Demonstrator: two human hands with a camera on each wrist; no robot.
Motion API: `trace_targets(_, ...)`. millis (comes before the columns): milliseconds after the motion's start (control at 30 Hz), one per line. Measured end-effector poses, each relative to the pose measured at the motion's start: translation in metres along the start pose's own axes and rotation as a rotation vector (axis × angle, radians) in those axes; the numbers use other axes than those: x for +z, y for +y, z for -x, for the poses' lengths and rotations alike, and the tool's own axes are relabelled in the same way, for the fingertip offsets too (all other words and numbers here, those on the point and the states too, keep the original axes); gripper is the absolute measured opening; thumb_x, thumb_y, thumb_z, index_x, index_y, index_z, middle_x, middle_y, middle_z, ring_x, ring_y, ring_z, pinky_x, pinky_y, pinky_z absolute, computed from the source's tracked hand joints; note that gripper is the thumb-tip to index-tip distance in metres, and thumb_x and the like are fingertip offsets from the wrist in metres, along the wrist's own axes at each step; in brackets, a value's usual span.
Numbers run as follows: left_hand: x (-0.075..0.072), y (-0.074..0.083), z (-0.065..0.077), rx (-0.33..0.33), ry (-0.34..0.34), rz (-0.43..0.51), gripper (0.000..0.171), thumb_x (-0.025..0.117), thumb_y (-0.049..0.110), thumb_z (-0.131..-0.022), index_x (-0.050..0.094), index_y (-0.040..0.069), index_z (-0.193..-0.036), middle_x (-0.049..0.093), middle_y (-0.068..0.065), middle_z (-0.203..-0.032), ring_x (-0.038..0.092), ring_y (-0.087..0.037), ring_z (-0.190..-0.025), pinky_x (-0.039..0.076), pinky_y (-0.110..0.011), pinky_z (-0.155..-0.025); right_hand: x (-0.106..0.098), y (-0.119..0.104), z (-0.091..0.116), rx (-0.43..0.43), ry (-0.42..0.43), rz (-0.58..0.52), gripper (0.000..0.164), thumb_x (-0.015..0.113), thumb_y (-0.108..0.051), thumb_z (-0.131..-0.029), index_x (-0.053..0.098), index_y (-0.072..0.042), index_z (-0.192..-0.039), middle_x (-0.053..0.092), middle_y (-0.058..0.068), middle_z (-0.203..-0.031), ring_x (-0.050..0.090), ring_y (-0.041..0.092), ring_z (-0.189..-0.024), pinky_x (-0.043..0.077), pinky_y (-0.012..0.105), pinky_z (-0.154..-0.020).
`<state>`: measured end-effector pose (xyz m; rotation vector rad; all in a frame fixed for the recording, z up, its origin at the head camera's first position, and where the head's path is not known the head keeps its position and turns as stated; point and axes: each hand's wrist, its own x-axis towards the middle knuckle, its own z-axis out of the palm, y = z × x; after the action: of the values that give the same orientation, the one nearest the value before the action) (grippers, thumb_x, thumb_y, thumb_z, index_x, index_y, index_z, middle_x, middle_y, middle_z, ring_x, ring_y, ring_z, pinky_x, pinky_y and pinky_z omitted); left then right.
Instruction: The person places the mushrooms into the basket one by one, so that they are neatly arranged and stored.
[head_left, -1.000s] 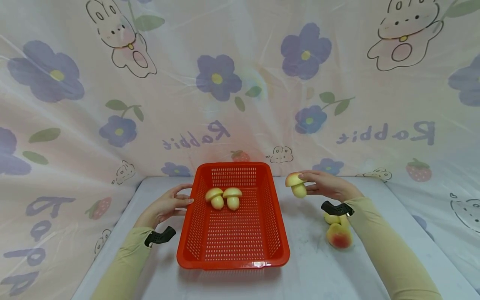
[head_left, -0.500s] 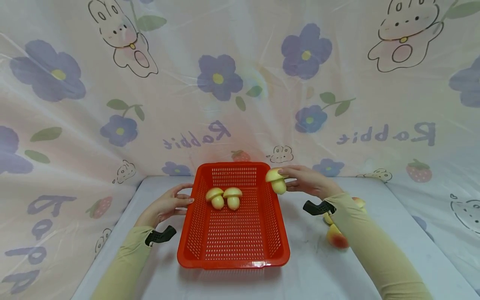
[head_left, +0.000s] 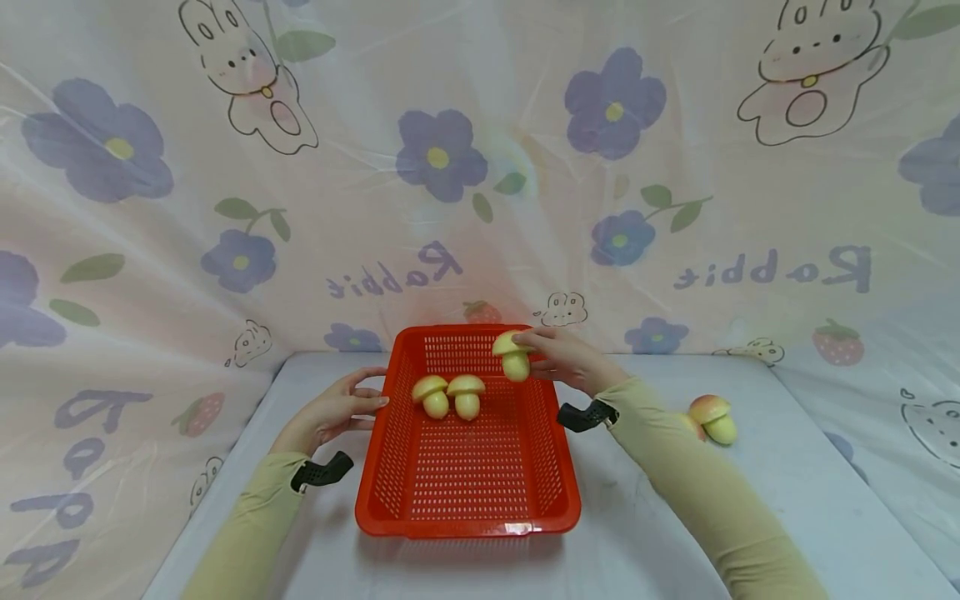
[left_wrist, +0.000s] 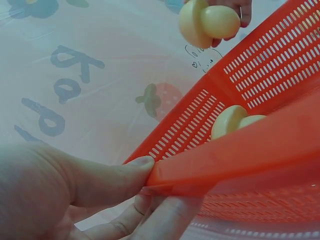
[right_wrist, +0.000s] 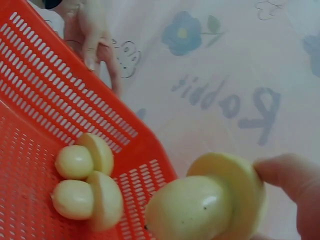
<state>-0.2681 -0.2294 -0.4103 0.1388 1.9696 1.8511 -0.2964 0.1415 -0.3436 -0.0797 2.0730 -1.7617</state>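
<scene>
A yellow toy mushroom [head_left: 516,357] with a reddish tint on its cap is held by the right hand [head_left: 566,358] above the far right part of the red plastic basket [head_left: 468,527]. In the right wrist view the thumb presses the cap's edge, while most other fingers are out of sight. The left hand [head_left: 345,408] grips the basket's left rim, and the left wrist view shows its thumb [left_wrist: 135,170] on the rim with fingers underneath. Inside the basket, two similar toy mushrooms [head_left: 431,397] lie side by side towards the back left.
On the white table [head_left: 622,517], right of the basket, lies another toy mushroom [head_left: 716,418] with a red and yellow piece beside it, partly hidden by the right sleeve [head_left: 697,483]. A printed curtain [head_left: 525,250] hangs behind the table.
The right hand has carried its toy mushroom leftward from beside the basket to over it. The left hand stays on the rim, and the basket has not visibly moved.
</scene>
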Motion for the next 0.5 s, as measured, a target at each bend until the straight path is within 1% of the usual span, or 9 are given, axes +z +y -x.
trace_targets(100, 0.0, -0.001, -0.001, 0.004, -0.004, 0.004, 0.067, 0.062, 0.005, -0.092, 0.026, 0.01, -0.148, 0.06, -0.018, -0.105, 0.066, -0.024, -0.087, 0.056, -0.044, -0.077, 0.011, 0.001, -0.005, 0.012, 0.004, -0.033, 0.051, 0.061, -0.03, -0.095, 0.046, -0.001, -0.135, 0.051, 0.017, -0.124, 0.063, 0.027, -0.098, 0.049, 0.041, -0.092)
trace_targets(200, -0.001, -0.002, -0.001, 0.009, -0.01, 0.008, 0.068, 0.063, 0.005, -0.092, 0.026, 0.01, -0.148, 0.06, -0.018, -0.106, 0.066, -0.024, -0.087, 0.056, -0.044, -0.077, 0.021, 0.004, -0.009, 0.03, 0.005, -0.042, 0.05, 0.059, -0.028, -0.096, 0.044, 0.001, -0.135, 0.051, 0.018, -0.123, 0.061, 0.027, -0.096, 0.051, 0.041, -0.088)
trace_targets(300, -0.001, -0.002, -0.001, 0.01, -0.01, 0.01, 0.068, 0.063, 0.006, -0.092, 0.026, 0.01, -0.148, 0.06, -0.017, -0.105, 0.066, -0.024, -0.086, 0.056, -0.043, -0.077, 0.027, 0.01, -0.012, 0.039, -0.006, -0.034, 0.051, 0.058, -0.026, -0.097, 0.041, 0.003, -0.135, 0.049, 0.019, -0.124, 0.058, 0.031, -0.1, 0.048, 0.045, -0.093)
trace_targets(400, -0.001, -0.002, -0.001, 0.008, -0.008, 0.009, 0.068, 0.064, 0.006, -0.092, 0.026, 0.01, -0.148, 0.06, -0.017, -0.105, 0.066, -0.024, -0.086, 0.056, -0.043, -0.076, 0.03, 0.017, -0.016, 0.045, -0.032, -0.03, 0.054, 0.056, -0.025, -0.098, 0.037, 0.006, -0.137, 0.046, 0.021, -0.128, 0.055, 0.034, -0.105, 0.043, 0.05, -0.099)
trace_targets(500, -0.001, -0.002, -0.001, 0.007, -0.006, 0.012, 0.068, 0.064, 0.006, -0.092, 0.026, 0.01, -0.148, 0.06, -0.016, -0.103, 0.066, -0.023, -0.086, 0.057, -0.043, -0.076, 0.031, 0.022, -0.019, 0.061, -0.051, -0.007, 0.054, 0.055, -0.026, -0.098, 0.036, 0.007, -0.137, 0.045, 0.021, -0.129, 0.055, 0.036, -0.108, 0.042, 0.051, -0.099)
